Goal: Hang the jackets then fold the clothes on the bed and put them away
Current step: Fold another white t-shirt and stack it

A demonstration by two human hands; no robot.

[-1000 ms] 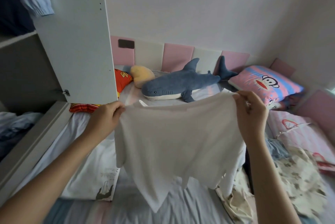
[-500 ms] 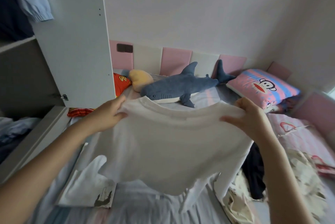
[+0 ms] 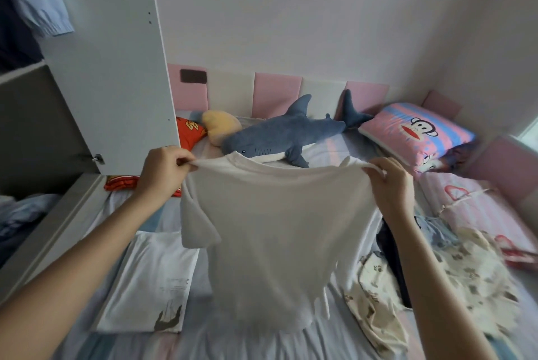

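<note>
The room was lit softly and evenly, rather dim, by cool daylight that appeared to enter from a bright patch at the far right edge. No glare was seen and no hard shadows were cast; only faint shading lay under the white T-shirt (image 3: 279,231) and in the open wardrobe (image 3: 32,138) at the left, whose interior was left dark. Strong wide-angle distortion was present: the wardrobe door (image 3: 110,62) and walls were bowed and tilted toward the edges. The patterned clothes (image 3: 454,281) at the lower right were smeared by motion blur, while the shark plush (image 3: 279,132) was rendered fairly sharp.
</note>
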